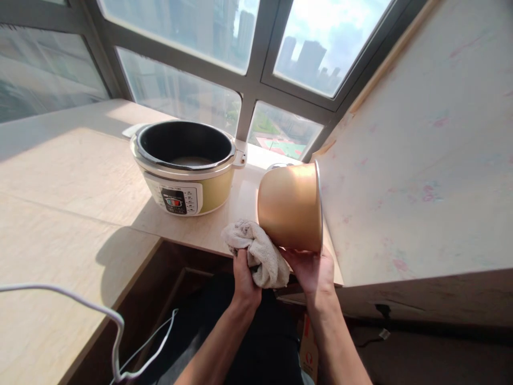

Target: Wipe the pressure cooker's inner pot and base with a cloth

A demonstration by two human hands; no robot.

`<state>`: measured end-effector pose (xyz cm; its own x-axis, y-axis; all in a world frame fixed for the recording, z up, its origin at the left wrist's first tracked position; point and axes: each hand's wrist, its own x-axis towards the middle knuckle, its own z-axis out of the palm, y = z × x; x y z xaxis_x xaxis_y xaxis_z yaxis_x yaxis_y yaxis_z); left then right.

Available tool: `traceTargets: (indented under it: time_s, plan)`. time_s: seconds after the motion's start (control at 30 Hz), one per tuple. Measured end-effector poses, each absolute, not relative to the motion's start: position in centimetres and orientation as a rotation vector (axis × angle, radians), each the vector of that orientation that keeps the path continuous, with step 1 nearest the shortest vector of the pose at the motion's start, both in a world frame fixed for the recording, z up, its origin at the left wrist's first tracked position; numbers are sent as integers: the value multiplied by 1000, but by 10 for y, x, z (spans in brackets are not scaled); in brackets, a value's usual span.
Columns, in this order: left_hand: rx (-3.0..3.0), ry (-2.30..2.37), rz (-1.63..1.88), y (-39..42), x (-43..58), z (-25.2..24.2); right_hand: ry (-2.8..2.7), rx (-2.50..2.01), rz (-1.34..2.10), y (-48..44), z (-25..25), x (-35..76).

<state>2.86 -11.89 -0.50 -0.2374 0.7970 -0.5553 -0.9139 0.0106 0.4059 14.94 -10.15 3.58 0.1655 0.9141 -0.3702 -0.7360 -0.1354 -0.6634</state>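
Note:
My right hand (315, 270) grips the gold-coloured inner pot (290, 206) of a rice cooker from below, near its rim. The pot is tipped on its side, its mouth facing right towards the wall, so its inside is hidden. In my left hand (245, 278) is a bunched, stained white cloth (266, 259), which lies close against the pot's lower left side. To the left, the rice cooker body (216, 190) stands upright on the window ledge with its dark cavity uncovered. A control panel with a small display is on its front.
The pale stone ledge (76, 182) runs under the window frames (256, 85). A papered wall (412, 160) bounds the right side. A white cable (80, 300) loops at lower left. Below right, a plug (383, 310) sits at the wall. Behind the pot, a shiny round item (279, 166) is mostly hidden.

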Motion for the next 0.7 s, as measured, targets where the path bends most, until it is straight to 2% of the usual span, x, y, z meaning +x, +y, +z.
traceTargets:
  time_s: [0.33,0.47,0.7]
  plan:
    - [455,1250,2021,-118,27,-6,-243,-1088,1199,-110,16,128]
    - [734,1119,2019,-100,2,5,-325,-1115,1120,-115,16,141]
    - [731,759,1799,-66,-40,33,-438,-1227,1062,-124,26,181]
